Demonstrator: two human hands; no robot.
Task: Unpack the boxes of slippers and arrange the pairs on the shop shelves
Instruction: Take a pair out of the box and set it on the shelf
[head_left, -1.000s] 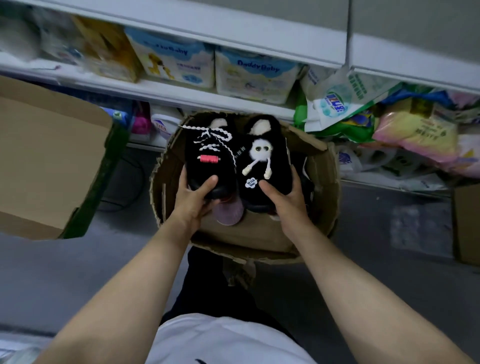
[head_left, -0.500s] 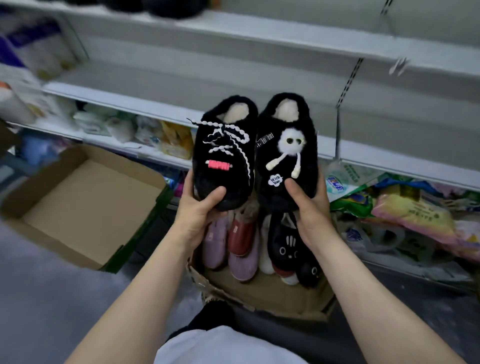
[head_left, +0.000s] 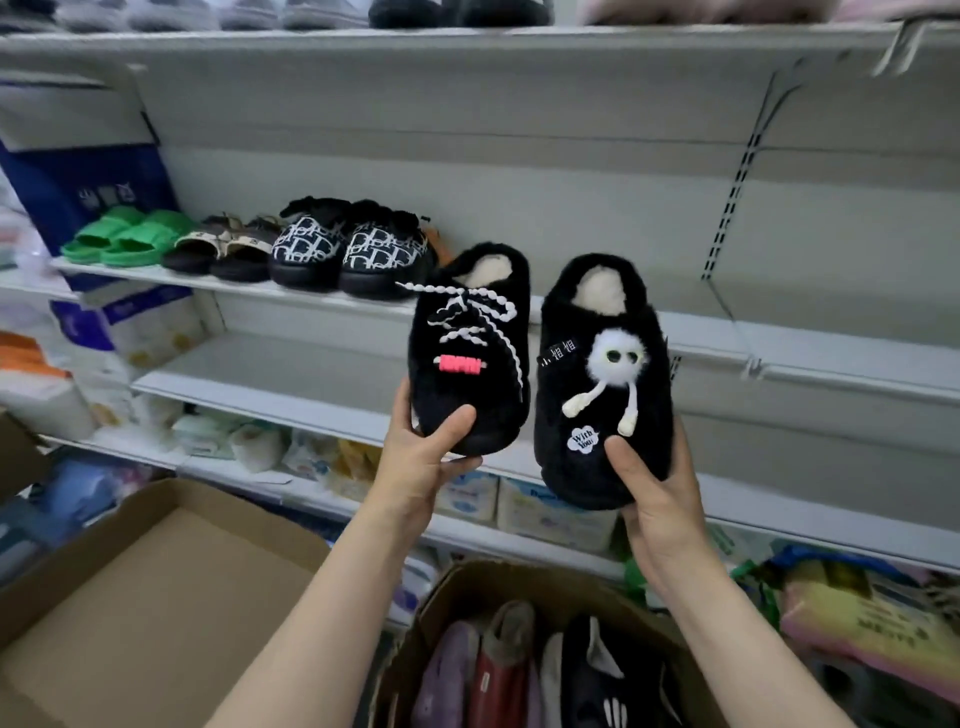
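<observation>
A person's left hand (head_left: 421, 462) gripped a black fluffy laced slipper (head_left: 470, 343), their right hand (head_left: 657, 499) its pom-pom-faced mate (head_left: 602, 379), mid-shelving; next they needed setting beside the monogrammed pair (head_left: 353, 249) on the grey shelf (head_left: 810, 343).

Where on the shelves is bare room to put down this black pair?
The shelf holding the green slides is bare right of the patterned black pair, up to the slotted upright. The shelf below is bare behind the left hand. The top shelf and lowest shelves look crowded.
</observation>
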